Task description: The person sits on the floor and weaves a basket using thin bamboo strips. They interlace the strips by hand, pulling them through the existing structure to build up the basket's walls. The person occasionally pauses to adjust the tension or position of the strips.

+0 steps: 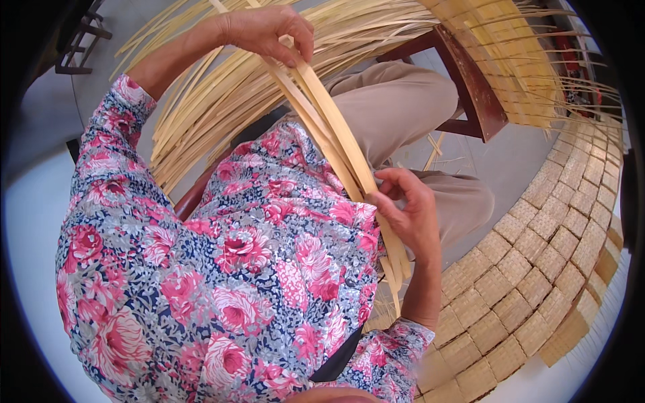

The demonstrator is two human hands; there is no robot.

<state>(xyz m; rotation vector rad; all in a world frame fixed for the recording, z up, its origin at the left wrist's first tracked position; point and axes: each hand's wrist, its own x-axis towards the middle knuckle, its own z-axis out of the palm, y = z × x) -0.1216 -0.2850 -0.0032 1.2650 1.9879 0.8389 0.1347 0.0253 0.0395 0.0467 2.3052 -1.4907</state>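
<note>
Several long, flat, pale plant-fibre strips, probably bamboo (pixel 335 131), run diagonally across my lap. My left hand (pixel 274 38), at the top, pinches them between thumb and fingers near their upper part. Lower down, my right hand (pixel 410 209) has its thumb and fingers at the edge of the front strip, beside my knee. The strips lie close together at my right hand and stand slightly apart nearer my left hand. Their lower ends hang past my right wrist, loose and uneven.
A large pile of loose strips (pixel 216 111) lies beyond my left arm. A dark red wooden stool (pixel 466 90) stands past my knees, near a woven panel (pixel 509 60) with unwoven ends. Stacked woven squares (pixel 534 262) curve along the right. Dark wooden furniture (pixel 83 38) is at the upper left.
</note>
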